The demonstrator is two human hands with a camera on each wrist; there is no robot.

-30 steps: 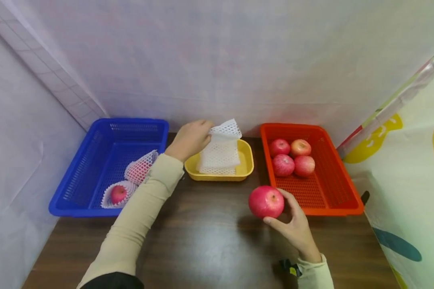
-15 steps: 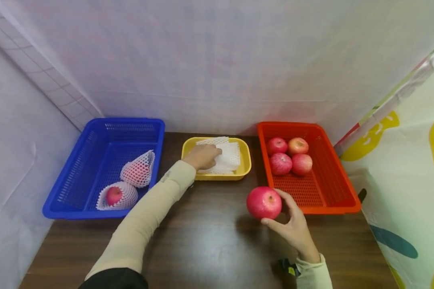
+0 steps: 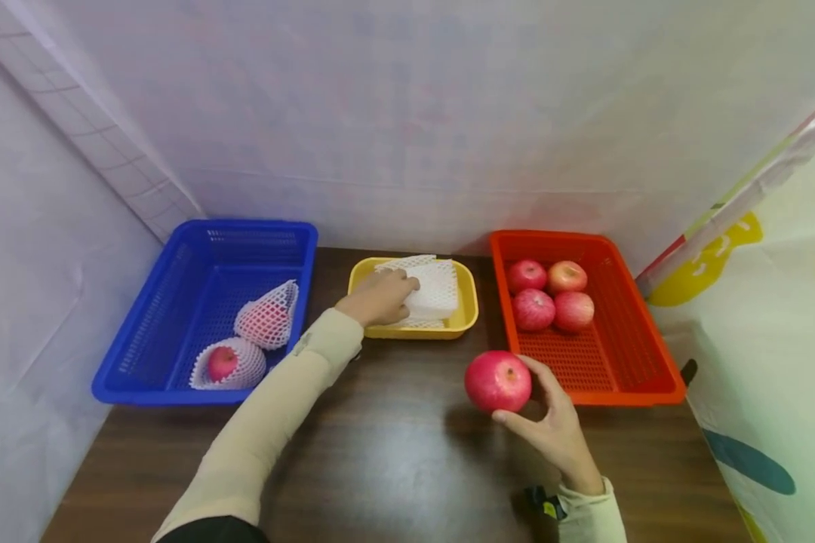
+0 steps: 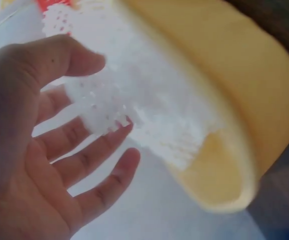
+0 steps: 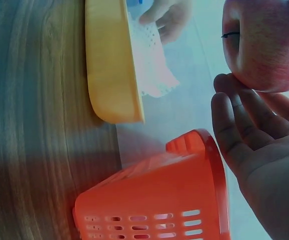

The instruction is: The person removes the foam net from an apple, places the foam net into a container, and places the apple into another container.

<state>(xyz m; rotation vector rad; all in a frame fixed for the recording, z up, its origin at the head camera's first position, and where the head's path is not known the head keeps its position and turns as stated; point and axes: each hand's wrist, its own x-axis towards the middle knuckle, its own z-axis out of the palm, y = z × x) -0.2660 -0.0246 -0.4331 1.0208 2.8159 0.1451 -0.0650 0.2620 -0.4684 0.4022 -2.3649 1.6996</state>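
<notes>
My left hand (image 3: 380, 296) is over the yellow tray (image 3: 471, 317), at the left part of a stack of white foam fruit nets (image 3: 438, 292). In the left wrist view its thumb stands apart from the fingers (image 4: 112, 192), which are spread at the edge of the foam nets (image 4: 149, 85). My right hand (image 3: 555, 434) holds a red apple (image 3: 497, 382) between thumb and fingers, above the table in front of the red basket (image 3: 659, 354). The apple's stem end shows in the right wrist view, where fingers (image 5: 229, 125) lie along its underside.
Several apples (image 3: 573, 311) sit in the back left of the red basket. The blue basket (image 3: 136, 317) at left holds two net-wrapped apples (image 3: 268, 320). A brown wooden table (image 3: 387, 452) lies under everything, with pale sheeting (image 3: 407, 136) hanging behind.
My left hand has come down from above the tray onto the nets; the net whose end it lifted lies folded over the stack again. My right hand keeps the apple in nearly the same place.
</notes>
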